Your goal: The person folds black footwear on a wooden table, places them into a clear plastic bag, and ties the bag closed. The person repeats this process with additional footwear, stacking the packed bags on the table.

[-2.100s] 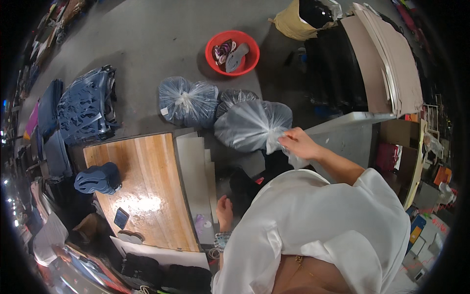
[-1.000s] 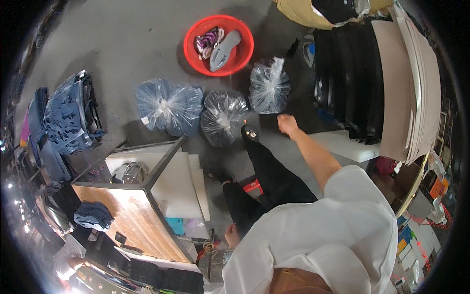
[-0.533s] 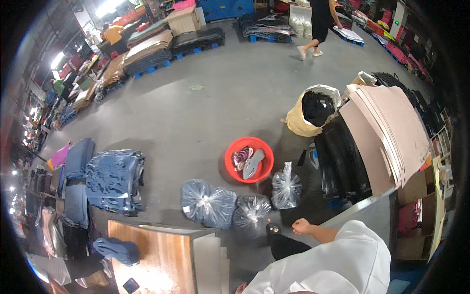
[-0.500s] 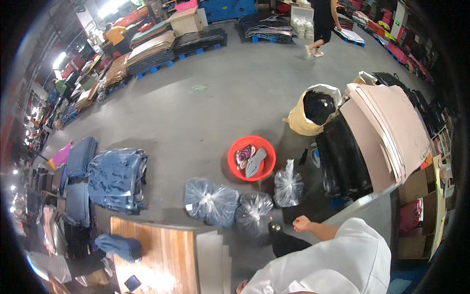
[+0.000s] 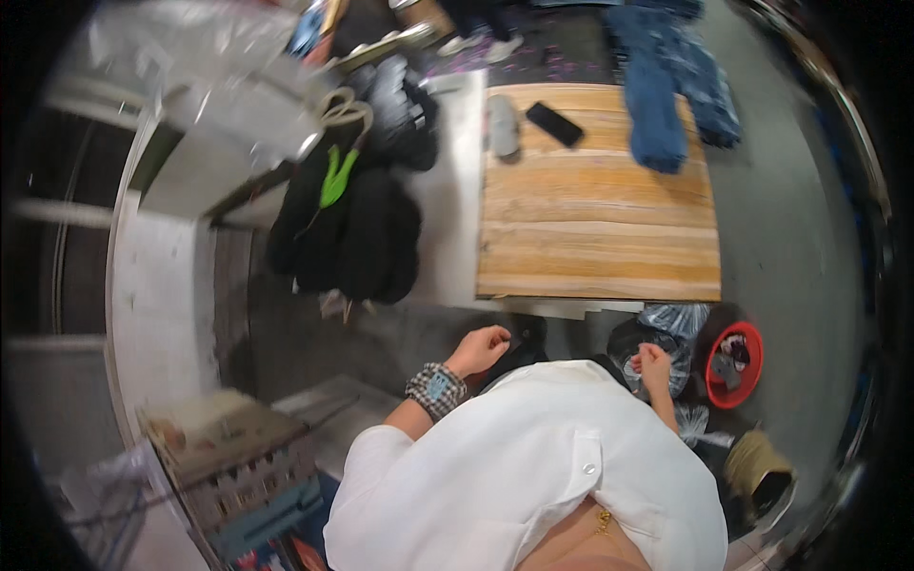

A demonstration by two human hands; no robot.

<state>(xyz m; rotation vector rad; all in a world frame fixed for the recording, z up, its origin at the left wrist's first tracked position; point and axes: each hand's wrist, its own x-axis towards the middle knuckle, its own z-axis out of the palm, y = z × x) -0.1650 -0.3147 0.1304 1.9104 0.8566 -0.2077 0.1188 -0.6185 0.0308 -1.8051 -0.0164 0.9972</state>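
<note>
Loosely curled, my left hand [image 5: 481,349] hangs below the near edge of the wooden tabletop [image 5: 590,228], a checked band round its wrist. My right hand [image 5: 652,366], also with curled fingers, is in front of the clear plastic bags [image 5: 681,328]. I see nothing held in either hand, and neither touches the table. On the tabletop lie a black phone [image 5: 554,124] and a long grey rounded object [image 5: 503,127]. Blue denim pieces [image 5: 653,114] drape over its far right corner. Left of the table, bright green-handled scissors [image 5: 335,178] rest against a black bundle [image 5: 352,238].
A red basin [image 5: 759,366] holding footwear stands on the floor at the right, with a tan sack [image 5: 759,466] nearer me. At the lower left is an open cardboard box [image 5: 224,447]. A person's shoes [image 5: 500,49] show beyond the table.
My view has swung left, so the wooden table now lies in front of me and the basin and bags have shifted right. My left arm has come fully into view.
</note>
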